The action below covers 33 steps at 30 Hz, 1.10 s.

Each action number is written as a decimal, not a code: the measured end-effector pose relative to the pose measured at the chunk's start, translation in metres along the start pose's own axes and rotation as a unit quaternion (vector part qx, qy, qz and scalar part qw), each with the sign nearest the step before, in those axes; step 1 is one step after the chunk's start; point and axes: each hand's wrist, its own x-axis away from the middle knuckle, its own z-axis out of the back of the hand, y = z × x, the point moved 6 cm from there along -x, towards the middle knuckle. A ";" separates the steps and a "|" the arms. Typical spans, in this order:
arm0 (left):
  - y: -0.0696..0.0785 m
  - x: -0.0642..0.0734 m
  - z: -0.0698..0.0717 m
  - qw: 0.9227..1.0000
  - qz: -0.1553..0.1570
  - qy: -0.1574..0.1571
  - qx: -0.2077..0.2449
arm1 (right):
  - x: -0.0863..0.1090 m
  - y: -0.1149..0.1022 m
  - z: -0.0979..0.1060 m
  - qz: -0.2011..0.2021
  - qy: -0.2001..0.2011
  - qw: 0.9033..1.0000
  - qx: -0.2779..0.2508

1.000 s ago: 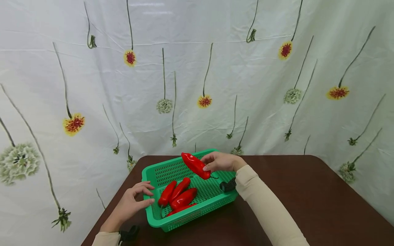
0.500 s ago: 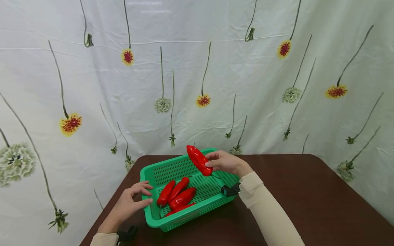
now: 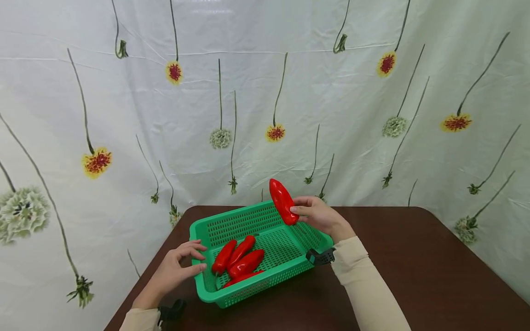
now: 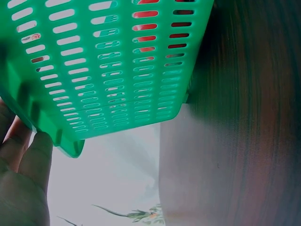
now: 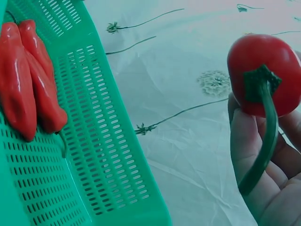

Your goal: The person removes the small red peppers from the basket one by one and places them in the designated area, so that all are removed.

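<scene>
Shining red, the held pepper (image 3: 281,200) looks long.

The right hand (image 3: 320,215) holds a red pepper (image 3: 282,201) over a green basket (image 3: 265,282); four more peppers (image 3: 247,263) lie inside; the left hand (image 3: 175,266) is at the basket's left rim; the counter (image 3: 414,257) is dark brown.
</scene>
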 end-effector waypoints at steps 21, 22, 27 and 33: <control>0.003 -0.001 0.000 1.000 0.003 0.000 0.004 | 0.024 0.006 0.017 0.026 0.069 0.997 -0.019; 0.003 -0.001 0.000 1.000 0.002 0.000 0.003 | 0.025 0.007 0.018 0.027 0.071 0.997 -0.019; 0.005 0.000 0.000 1.000 -0.004 0.001 0.009 | 0.031 0.005 0.023 0.034 0.089 0.995 -0.033; 0.001 -0.001 0.000 1.000 0.003 0.000 0.011 | 0.038 0.003 0.030 0.048 0.095 0.994 -0.039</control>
